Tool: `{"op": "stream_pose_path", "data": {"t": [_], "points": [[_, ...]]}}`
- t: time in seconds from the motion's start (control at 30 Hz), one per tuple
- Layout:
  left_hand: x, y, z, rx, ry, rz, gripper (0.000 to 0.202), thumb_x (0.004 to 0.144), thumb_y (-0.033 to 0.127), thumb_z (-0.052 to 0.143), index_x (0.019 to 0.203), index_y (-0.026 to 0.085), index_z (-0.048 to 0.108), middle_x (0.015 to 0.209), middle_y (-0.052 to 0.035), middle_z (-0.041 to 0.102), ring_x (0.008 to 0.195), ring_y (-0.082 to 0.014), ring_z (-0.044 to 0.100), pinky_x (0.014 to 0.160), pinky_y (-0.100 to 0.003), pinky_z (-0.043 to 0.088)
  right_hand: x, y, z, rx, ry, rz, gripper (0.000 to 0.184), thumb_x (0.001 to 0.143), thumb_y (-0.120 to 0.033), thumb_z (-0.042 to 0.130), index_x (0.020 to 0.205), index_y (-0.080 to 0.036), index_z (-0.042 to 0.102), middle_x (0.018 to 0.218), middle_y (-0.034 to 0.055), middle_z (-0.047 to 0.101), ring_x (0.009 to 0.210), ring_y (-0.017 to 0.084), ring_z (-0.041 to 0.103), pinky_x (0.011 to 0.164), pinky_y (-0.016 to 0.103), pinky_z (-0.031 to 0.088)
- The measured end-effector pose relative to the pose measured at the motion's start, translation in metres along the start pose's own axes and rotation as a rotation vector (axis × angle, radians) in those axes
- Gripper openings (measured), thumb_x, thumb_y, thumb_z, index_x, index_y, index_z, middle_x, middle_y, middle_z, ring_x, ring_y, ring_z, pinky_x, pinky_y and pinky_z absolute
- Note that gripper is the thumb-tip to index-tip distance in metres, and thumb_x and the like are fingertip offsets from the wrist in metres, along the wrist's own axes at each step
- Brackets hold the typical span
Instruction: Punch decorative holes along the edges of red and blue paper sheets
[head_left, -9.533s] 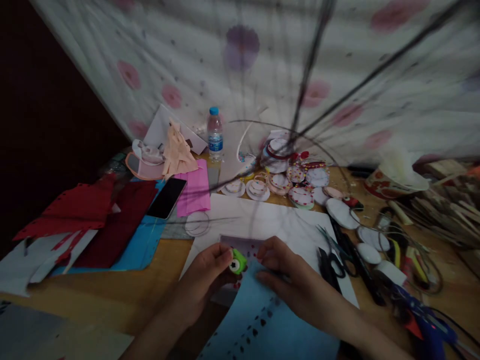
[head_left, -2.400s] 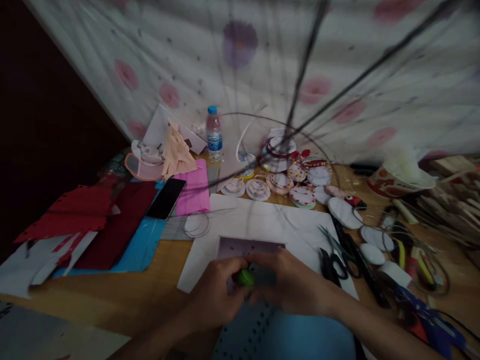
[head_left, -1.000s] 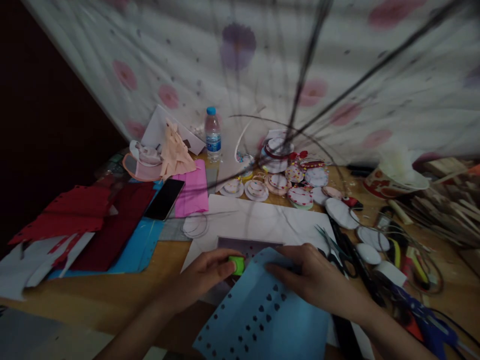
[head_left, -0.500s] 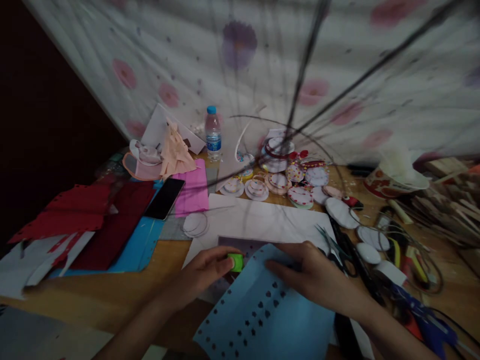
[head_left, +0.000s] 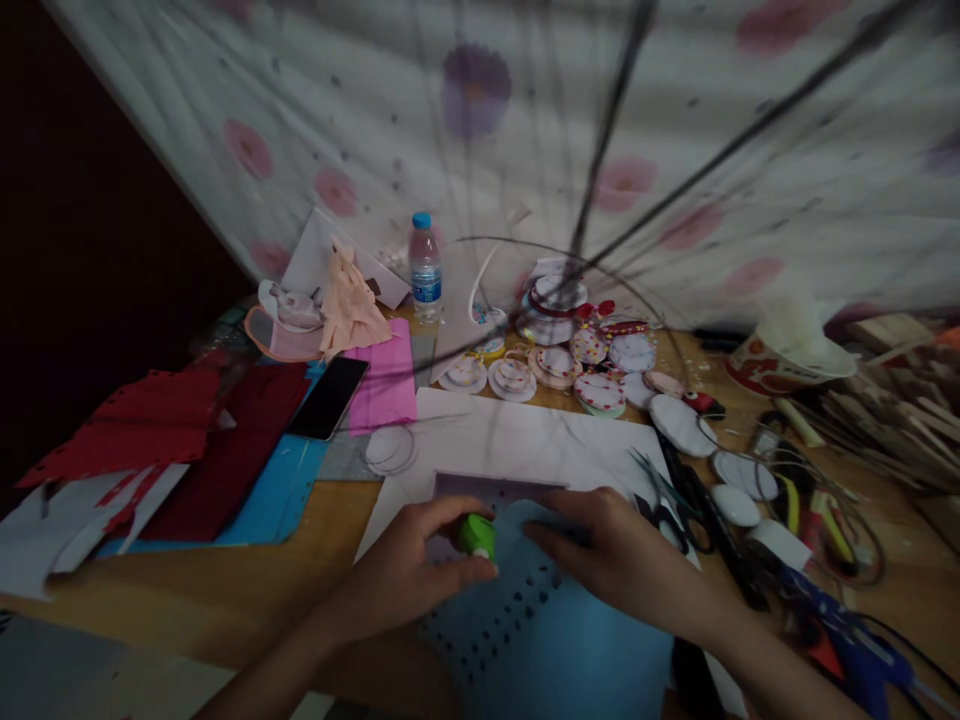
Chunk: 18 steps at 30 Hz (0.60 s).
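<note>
My left hand (head_left: 420, 560) is closed around a small green craft punch (head_left: 478, 535), with thumb and fingers on either side of it. The punch is at the upper left edge of a blue sheet (head_left: 570, 640); whether the edge sits inside it I cannot make out. Rows of small flower- and heart-shaped holes run across the sheet, which is blurred and bent toward me. At its top edge my right hand (head_left: 607, 550) pinches the sheet between thumb and fingers. Beneath lies a shallow grey tray (head_left: 495, 488), mostly hidden by the hands and sheet.
White paper (head_left: 517, 430) covers the table's middle. Scissors (head_left: 664, 500), a blue glue gun (head_left: 847, 630) and pliers (head_left: 829, 530) crowd the right. Small decorated paper hats (head_left: 555, 365) and a water bottle (head_left: 426, 270) stand behind. Left are a phone (head_left: 330, 398) and red sheets (head_left: 135, 425).
My left hand has turned and tilted the green punch, with the thumb now under it. The blue sheet's left part has swung down and right. My right hand keeps its pinch.
</note>
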<state>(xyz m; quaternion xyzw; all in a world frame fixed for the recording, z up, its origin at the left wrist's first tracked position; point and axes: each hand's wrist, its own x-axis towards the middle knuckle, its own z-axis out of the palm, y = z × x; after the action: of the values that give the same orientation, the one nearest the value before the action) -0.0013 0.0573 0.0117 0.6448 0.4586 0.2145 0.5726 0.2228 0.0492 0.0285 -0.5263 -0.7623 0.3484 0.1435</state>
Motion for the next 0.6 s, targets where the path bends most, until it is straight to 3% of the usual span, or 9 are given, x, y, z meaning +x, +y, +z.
{"op": "stream_pose_path", "data": {"t": [0.23,0.43,0.6], "points": [[-0.001,0.008,0.005,0.059,-0.021,0.034,0.037,0.073,0.022,0.071,0.110,0.022,0.064,0.096,-0.0013,0.069,0.091,-0.0197,0.061,0.082,-0.028,0.046,-0.002,-0.003,-0.001,-0.034,-0.072,-0.089,0.022,0.089,-0.023,0.052,0.068,-0.019,0.054,0.055,-0.0045,0.052,0.052,0.010,0.048,0.051,0.021,0.030],[0.000,-0.002,0.009,-0.074,-0.015,-0.020,0.050,0.070,0.018,0.074,0.117,0.023,0.057,0.106,-0.0028,0.068,0.100,-0.0202,0.060,0.088,-0.030,0.046,-0.001,-0.002,-0.002,-0.017,-0.069,-0.105,0.019,0.091,-0.023,0.051,0.074,-0.019,0.059,0.057,-0.0045,0.053,0.053,0.010,0.050,0.053,0.021,0.032],[0.003,-0.007,0.009,-0.100,-0.012,-0.050,0.039,0.067,0.021,0.078,0.103,0.018,0.064,0.102,-0.0050,0.069,0.094,-0.0221,0.062,0.083,-0.031,0.048,0.001,-0.003,-0.002,0.005,-0.058,-0.140,0.019,0.091,-0.021,0.052,0.073,-0.019,0.059,0.058,-0.0041,0.055,0.054,0.011,0.051,0.054,0.021,0.032]]}}
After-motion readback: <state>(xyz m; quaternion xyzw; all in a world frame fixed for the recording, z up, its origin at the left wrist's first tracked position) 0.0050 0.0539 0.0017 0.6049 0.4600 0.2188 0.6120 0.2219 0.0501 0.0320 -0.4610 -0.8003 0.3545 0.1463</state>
